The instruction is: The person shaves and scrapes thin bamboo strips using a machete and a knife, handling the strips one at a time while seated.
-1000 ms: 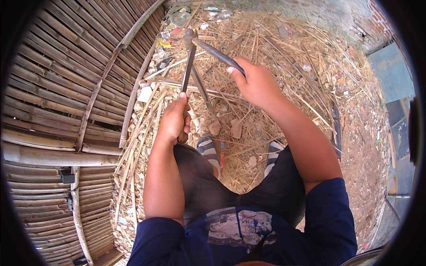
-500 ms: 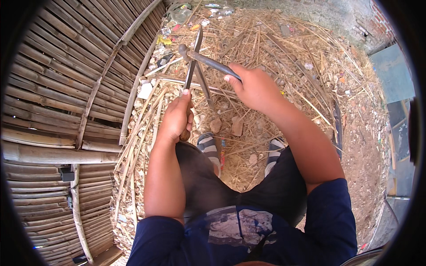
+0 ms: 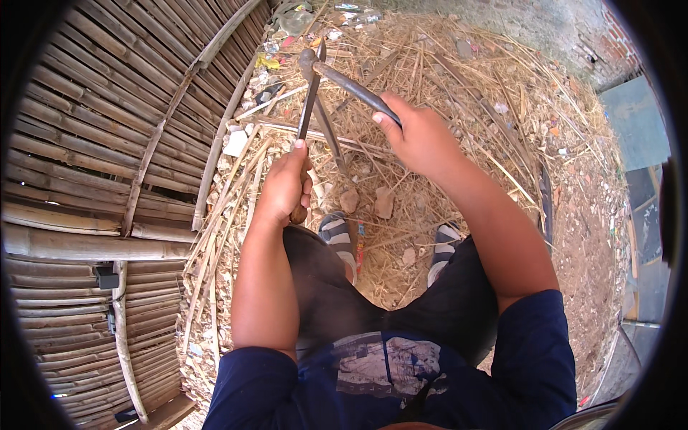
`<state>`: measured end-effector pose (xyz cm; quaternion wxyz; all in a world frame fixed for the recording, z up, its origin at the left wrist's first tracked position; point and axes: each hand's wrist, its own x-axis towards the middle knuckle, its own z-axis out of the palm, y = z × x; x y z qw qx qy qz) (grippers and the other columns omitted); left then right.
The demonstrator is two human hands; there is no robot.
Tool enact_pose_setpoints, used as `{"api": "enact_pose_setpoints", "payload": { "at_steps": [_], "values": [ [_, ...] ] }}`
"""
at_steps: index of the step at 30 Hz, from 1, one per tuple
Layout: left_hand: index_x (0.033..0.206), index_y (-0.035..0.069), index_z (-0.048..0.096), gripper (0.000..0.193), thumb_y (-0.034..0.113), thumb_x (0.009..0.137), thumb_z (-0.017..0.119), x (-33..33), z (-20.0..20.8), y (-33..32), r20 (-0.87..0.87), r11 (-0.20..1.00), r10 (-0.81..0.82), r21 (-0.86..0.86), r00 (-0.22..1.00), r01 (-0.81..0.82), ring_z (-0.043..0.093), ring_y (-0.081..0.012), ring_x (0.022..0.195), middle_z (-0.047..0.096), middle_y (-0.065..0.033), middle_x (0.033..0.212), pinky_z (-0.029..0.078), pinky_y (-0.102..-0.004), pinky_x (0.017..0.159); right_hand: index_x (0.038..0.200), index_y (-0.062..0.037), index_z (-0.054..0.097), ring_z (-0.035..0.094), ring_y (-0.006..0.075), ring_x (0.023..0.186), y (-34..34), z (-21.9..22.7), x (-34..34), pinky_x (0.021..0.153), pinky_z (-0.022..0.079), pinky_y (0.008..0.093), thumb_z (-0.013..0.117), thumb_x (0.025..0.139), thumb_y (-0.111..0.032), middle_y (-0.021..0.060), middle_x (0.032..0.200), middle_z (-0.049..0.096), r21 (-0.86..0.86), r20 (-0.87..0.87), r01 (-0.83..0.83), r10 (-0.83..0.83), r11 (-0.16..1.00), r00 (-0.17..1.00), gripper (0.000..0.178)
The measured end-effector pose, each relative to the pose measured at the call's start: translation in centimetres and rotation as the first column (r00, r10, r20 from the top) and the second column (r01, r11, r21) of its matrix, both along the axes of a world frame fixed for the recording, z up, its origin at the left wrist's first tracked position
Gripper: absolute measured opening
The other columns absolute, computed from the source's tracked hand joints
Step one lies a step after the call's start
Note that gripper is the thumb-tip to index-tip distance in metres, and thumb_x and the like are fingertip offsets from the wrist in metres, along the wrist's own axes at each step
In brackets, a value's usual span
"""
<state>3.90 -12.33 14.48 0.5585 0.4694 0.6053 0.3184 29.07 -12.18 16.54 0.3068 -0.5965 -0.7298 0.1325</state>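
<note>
My left hand is closed around a wooden handle, and its long thin dark blade points up and away from me. In my right hand is a dark metal rod, gripped near its lower end. The rod's thick tip meets the blade near the top, and the two cross there. A thin pale strip slants down just behind the blade, between my two hands. Both hands are raised above my knees, over straw-covered ground.
A wall of horizontal bamboo poles fills the left side. Dry straw, bamboo splinters and small stones cover the earth in front of my sandalled feet. Litter lies at the top. On the right is a grey slab.
The rod's tip dipped to the left half a second ago and is back up against the blade. The blade's point has tilted slightly to the right. Both hands stayed almost in place.
</note>
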Motion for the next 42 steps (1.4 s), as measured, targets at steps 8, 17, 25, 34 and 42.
{"api": "enact_pose_setpoints", "payload": {
  "at_steps": [8, 17, 25, 34, 42],
  "values": [
    [0.095, 0.003, 0.055, 0.056, 0.058, 0.105, 0.043, -0.2, 0.1, -0.4, -0.014, 1.000, -0.002, 0.002, 1.000, 0.002, 0.041, -0.0144, 0.043, 0.047, -0.0031, 0.057, 0.035, -0.0293, 0.044, 0.131, -0.0041, 0.056, 0.063, 0.0200, 0.057, -1.1, 3.5, 0.2, 0.054, 0.048, 0.0395, 0.052, 0.106, -0.041, 0.0062, 0.065, 0.060, 0.280, -0.326, 0.038, 0.057, 0.959, 0.944, 0.044],
    [0.094, 0.003, 0.054, 0.055, 0.057, 0.105, 0.044, 0.6, 0.1, -0.2, -0.009, 1.000, -0.024, -0.010, 1.000, 0.024, 0.041, -0.0150, 0.044, 0.047, -0.0036, 0.058, 0.035, -0.0294, 0.044, 0.123, -0.0110, 0.060, 0.065, 0.0273, 0.057, 0.5, -0.8, -0.4, 0.055, 0.049, 0.0432, 0.052, 0.106, -0.037, 0.0113, 0.066, 0.064, -0.032, 0.111, 0.009, -0.005, 0.999, 0.994, 0.032],
    [0.092, 0.003, 0.054, 0.056, 0.057, 0.105, 0.044, 0.1, 0.0, -0.4, -0.018, 1.000, -0.029, 0.000, 0.999, 0.029, 0.042, -0.0158, 0.044, 0.047, -0.0044, 0.058, 0.037, -0.0301, 0.045, 0.135, -0.0060, 0.058, 0.060, 0.0192, 0.052, -0.4, 2.8, -0.1, 0.050, 0.045, 0.0365, 0.054, 0.106, -0.038, 0.0066, 0.061, 0.059, 0.294, -0.335, 0.017, 0.086, 0.956, 0.938, 0.044],
    [0.094, 0.003, 0.054, 0.056, 0.056, 0.105, 0.044, 0.5, -0.2, 0.0, -0.037, 1.000, -0.014, -0.017, 0.999, 0.013, 0.042, -0.0156, 0.045, 0.048, -0.0045, 0.060, 0.036, -0.0298, 0.045, 0.136, -0.0103, 0.057, 0.065, 0.0309, 0.057, 0.9, -0.1, 0.4, 0.055, 0.049, 0.0466, 0.053, 0.105, -0.038, 0.0133, 0.065, 0.064, -0.031, 0.044, 0.051, -0.049, 0.998, 0.998, 0.042],
    [0.096, 0.003, 0.055, 0.055, 0.056, 0.104, 0.044, 0.2, -0.4, -0.2, -0.041, 1.000, -0.017, -0.019, 0.999, 0.016, 0.042, -0.0157, 0.045, 0.049, -0.0045, 0.061, 0.035, -0.0309, 0.045, 0.138, -0.0112, 0.055, 0.061, 0.0163, 0.055, 0.0, 2.9, 0.5, 0.053, 0.046, 0.0336, 0.048, 0.108, -0.042, 0.0036, 0.064, 0.060, 0.339, -0.306, 0.068, 0.042, 0.938, 0.951, 0.044]
  ]
}}
